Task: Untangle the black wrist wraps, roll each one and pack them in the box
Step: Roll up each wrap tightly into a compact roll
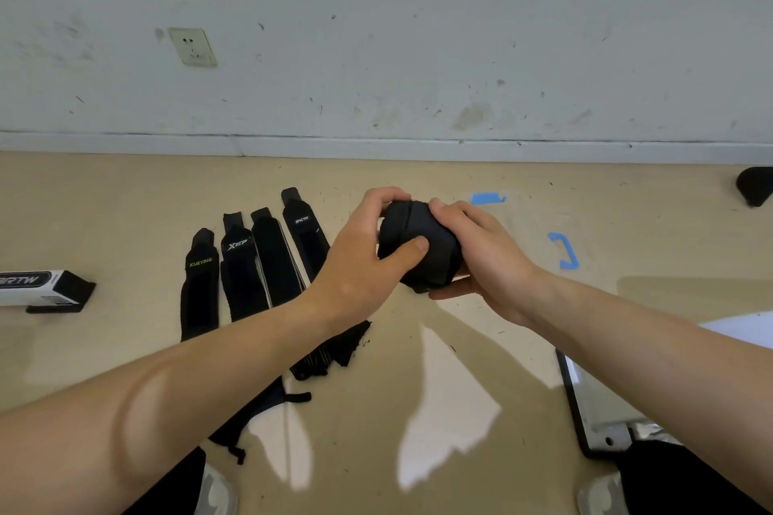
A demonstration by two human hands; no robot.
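Observation:
A rolled black wrist wrap (422,247) is held above the tan floor between both hands. My left hand (364,259) grips it from the left, thumb across its front and fingers curled over the top. My right hand (477,251) cups it from the right and underneath. Several flat black wrist wraps (247,268) lie side by side on the floor to the left, with printed logos. Their lower ends pass under my left forearm. A clear plastic box (543,230) with blue clips lies on the floor behind my right hand.
A white and black package (42,288) lies at the far left. A metal plate (594,406) lies on the floor at lower right. A dark object (755,185) sits at the far right edge. The wall and skirting run along the back.

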